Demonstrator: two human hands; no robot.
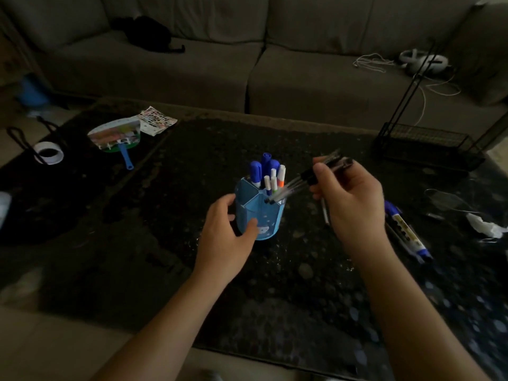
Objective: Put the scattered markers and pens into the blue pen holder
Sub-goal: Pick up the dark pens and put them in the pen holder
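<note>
Several blurred pens [308,180] in right hand [354,204] tip into holder [259,215].

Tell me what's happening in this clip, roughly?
A person is tidying pens on a dark speckled table. The left hand steadies a blue compartmented pen holder, which already holds blue-capped markers and thinner white pens. The right hand grips a bundle of clear-barrelled black pens, tips angled into the holder's rim. A large blue-and-white marker lies on the table to the right.
</note>
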